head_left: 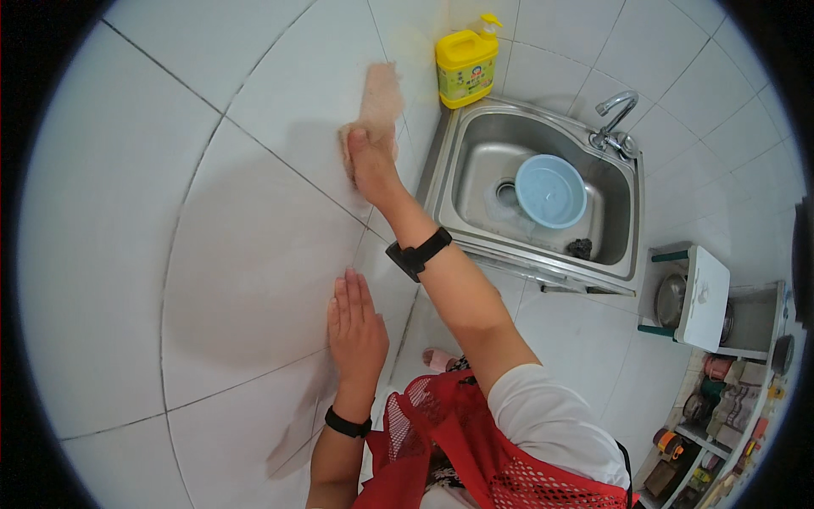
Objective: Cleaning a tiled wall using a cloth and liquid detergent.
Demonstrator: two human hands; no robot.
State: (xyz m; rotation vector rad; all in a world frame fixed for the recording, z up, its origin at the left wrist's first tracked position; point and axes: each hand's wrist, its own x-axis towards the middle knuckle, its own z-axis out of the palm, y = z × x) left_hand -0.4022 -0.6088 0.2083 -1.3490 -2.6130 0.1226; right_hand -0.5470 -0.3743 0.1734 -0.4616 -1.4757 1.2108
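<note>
My right hand (375, 170) is closed round a beige-pink cloth (383, 103) and presses it to the white tiled wall (263, 254). The thumb lies over the cloth, and part of the cloth spreads past the hand on its far side. Nearer to me, my left hand (358, 335) rests flat on the same wall, fingers stretched out and nothing in it. Both wrists wear black bands.
Right of my right hand stands a steel sink (483, 161) holding a light blue basin (551, 191) and a dark scourer-like clump (580, 248). A yellow pump jug (467, 68) sits at its far left corner, near the tap (616, 119). A white stool (705, 293) and cluttered shelves (708, 441) are farther right.
</note>
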